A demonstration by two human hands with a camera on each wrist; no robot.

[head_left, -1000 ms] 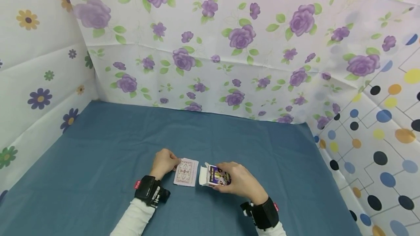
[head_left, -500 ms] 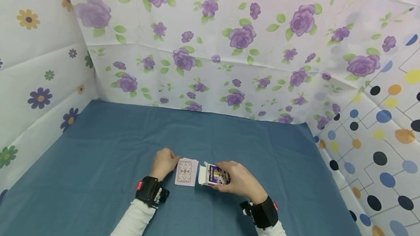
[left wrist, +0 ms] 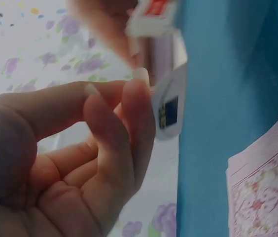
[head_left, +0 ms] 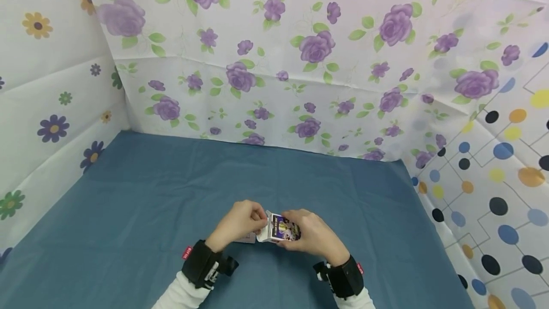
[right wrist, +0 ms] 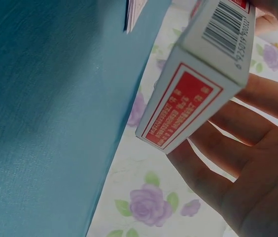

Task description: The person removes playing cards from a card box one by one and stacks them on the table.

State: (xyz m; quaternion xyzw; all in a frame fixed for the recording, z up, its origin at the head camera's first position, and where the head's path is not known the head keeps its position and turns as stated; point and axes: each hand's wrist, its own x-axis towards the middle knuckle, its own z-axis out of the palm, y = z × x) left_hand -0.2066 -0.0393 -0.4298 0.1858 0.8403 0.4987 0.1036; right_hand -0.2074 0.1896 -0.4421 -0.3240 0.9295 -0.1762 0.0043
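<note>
Fingers of the left hand (head_left: 241, 222) bunch at the flap (left wrist: 168, 108); whether they pinch it is unclear; the box (head_left: 286, 229), gripped in the right hand (head_left: 316, 235), lies just right of them, long axis sideways, mouth facing them.

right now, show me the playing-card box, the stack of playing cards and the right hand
playing-card box (head_left: 284, 229), head view, on its printed face
stack of playing cards (left wrist: 263, 197), left wrist view, on the top card's patterned back
right hand (head_left: 317, 234), head view, on the back of the hand
</note>
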